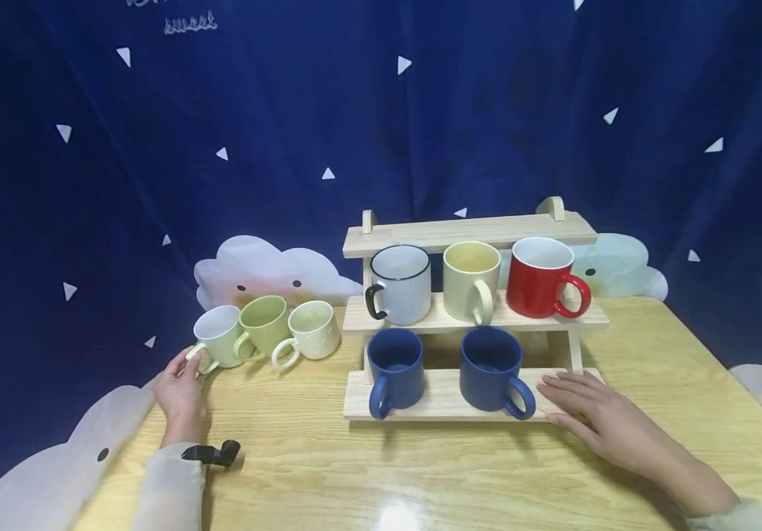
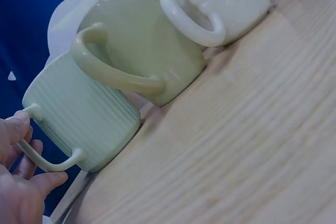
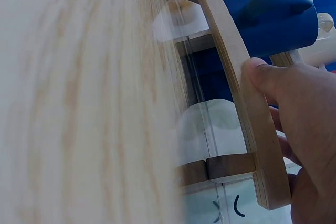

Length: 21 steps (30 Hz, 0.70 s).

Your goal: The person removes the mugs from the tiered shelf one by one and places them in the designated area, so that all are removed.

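At the left end of a row of mugs, my left hand (image 1: pixel 180 394) holds the handle of a pale green ribbed mug (image 2: pixel 86 111), fingers and thumb about the handle. Beside it stand an olive-green mug (image 1: pixel 265 328) and a cream mug (image 1: pixel 316 335) with a ring-shaped handle. My right hand (image 1: pixel 596 413) rests on the right end of the lower board of a wooden tiered rack (image 1: pixel 440 394), fingers stretched over the board, thumb at its front edge (image 3: pixel 252 98). Closest to that hand is a dark blue mug (image 1: pixel 487 372); another blue mug (image 1: pixel 396 372) sits left of it.
On the rack's middle board stand a white mug with black rim (image 1: pixel 403 287), a pale yellow mug (image 1: pixel 463 284) and a red mug (image 1: pixel 536 284). The top board (image 1: pixel 467 230) is above them. A dark blue curtain (image 1: pixel 288 110) hangs behind the wooden table (image 1: pixel 288 442).
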Each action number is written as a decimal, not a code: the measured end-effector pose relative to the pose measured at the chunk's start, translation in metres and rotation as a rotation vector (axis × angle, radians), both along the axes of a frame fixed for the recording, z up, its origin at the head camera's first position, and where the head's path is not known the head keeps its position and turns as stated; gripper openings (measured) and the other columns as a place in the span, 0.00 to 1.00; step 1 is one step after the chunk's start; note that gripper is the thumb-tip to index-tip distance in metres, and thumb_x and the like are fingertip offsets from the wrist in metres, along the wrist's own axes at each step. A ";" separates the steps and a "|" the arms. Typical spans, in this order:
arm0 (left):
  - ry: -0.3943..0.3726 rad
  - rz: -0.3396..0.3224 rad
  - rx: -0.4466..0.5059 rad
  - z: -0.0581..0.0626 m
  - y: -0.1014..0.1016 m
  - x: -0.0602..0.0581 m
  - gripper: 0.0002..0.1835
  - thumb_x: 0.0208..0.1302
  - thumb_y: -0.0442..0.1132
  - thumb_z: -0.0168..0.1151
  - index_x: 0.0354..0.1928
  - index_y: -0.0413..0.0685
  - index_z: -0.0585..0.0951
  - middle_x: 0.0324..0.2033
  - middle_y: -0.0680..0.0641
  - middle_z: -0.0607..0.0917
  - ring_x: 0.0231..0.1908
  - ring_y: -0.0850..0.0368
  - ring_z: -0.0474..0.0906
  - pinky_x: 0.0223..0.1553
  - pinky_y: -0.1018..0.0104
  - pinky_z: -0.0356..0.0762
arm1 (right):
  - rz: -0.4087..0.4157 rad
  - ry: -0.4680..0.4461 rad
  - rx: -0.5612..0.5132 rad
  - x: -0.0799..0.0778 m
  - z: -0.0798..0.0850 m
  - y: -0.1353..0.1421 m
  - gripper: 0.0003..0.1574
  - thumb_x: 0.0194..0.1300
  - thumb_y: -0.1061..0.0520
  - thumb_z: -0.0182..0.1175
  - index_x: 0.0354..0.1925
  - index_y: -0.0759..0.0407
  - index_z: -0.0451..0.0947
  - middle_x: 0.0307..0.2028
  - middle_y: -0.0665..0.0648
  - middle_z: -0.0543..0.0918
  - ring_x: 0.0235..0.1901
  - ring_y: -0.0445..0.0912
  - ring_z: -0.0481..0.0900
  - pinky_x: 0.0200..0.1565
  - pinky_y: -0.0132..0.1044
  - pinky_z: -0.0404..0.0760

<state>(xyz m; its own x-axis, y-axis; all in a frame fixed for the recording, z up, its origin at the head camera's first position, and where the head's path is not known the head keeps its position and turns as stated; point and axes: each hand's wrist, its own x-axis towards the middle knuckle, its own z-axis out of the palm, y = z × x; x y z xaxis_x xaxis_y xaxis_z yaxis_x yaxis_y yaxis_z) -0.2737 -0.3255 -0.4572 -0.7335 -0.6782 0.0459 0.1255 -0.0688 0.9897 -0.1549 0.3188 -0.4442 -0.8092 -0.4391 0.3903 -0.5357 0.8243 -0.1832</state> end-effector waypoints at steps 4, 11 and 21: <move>0.005 -0.015 0.025 -0.002 0.000 -0.005 0.21 0.68 0.35 0.62 0.62 0.38 0.76 0.42 0.54 0.78 0.46 0.62 0.75 0.52 0.70 0.77 | -0.007 -0.012 -0.005 0.002 -0.001 0.000 0.28 0.66 0.43 0.64 0.61 0.51 0.78 0.57 0.49 0.80 0.61 0.56 0.72 0.65 0.17 0.38; -0.010 -0.059 0.039 -0.004 -0.001 -0.009 0.23 0.68 0.37 0.62 0.65 0.46 0.76 0.57 0.45 0.77 0.55 0.58 0.73 0.56 0.68 0.75 | -0.016 -0.014 -0.001 0.002 0.000 0.000 0.29 0.66 0.42 0.63 0.61 0.50 0.78 0.58 0.49 0.80 0.61 0.57 0.71 0.67 0.19 0.40; -0.069 -0.040 -0.188 -0.006 -0.002 -0.005 0.24 0.71 0.42 0.59 0.66 0.45 0.73 0.58 0.40 0.76 0.45 0.64 0.75 0.45 0.79 0.78 | -0.027 -0.033 -0.002 0.002 0.001 0.000 0.28 0.67 0.41 0.62 0.61 0.49 0.78 0.58 0.49 0.79 0.62 0.56 0.70 0.68 0.21 0.41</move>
<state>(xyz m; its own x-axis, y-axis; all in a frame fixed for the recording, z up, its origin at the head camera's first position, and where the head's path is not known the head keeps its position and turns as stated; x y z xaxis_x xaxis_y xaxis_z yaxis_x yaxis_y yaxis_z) -0.2789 -0.3272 -0.4628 -0.7653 -0.6328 0.1174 0.0578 0.1140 0.9918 -0.1527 0.3184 -0.4434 -0.8331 -0.4164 0.3641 -0.5070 0.8381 -0.2015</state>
